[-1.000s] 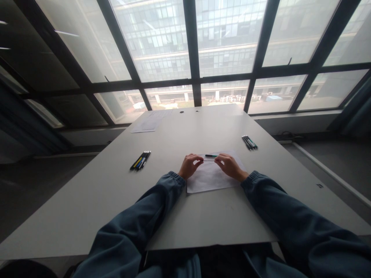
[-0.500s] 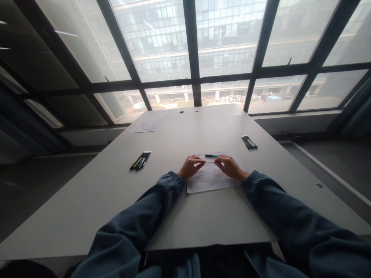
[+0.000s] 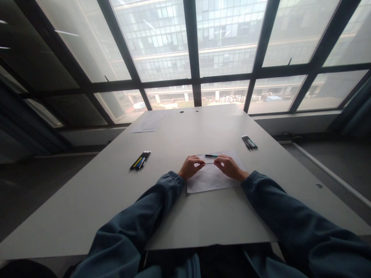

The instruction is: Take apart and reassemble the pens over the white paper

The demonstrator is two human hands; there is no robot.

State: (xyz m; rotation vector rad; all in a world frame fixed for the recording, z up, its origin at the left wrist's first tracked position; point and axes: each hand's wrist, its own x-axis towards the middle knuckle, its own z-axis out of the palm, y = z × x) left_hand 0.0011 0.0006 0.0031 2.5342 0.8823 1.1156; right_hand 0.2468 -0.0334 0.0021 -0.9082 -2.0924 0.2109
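Between my two hands runs a thin dark rod that looks like a pen refill (image 3: 209, 163), held level above the paper. My left hand (image 3: 191, 166) is closed, pinching its left end between thumb and fingers. On the other end, my right hand (image 3: 230, 167) pinches in the same way. The fingertips hide both ends of the rod. A black and green pen (image 3: 211, 156) lies on the paper just beyond my hands. Under them is a white sheet of paper (image 3: 213, 183), lying slightly askew on the table.
A row of several pens (image 3: 140, 160) lies to the left on the white table (image 3: 185, 131). Another group of pens (image 3: 249, 142) is at the right. Printed sheets (image 3: 145, 124) rest at the far left corner. Windows stand behind the table's far edge.
Both hands stay in nearly the same place, still pinching the rod. The rod has shifted very slightly between the fingers; everything else is unmoved.
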